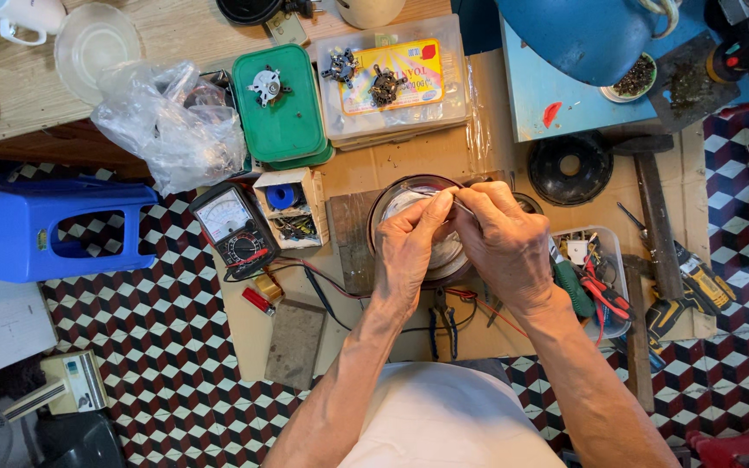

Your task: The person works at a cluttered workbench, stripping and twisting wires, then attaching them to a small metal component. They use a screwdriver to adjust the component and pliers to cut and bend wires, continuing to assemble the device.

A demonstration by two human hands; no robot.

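My left hand and my right hand meet over a round part with a dark rim and a pale inside, which rests on a wooden block. Both hands pinch a thin wire or slim metal tool stretched across the top of the round part. My left thumb and fingers grip its left end, my right fingers grip the right end. Most of the round part is hidden under my hands.
An analog multimeter lies to the left beside a small open box of parts. Green and clear lidded cases sit behind. A tray of pliers and screwdrivers, a hammer and a black disc lie right. A blue stool stands left.
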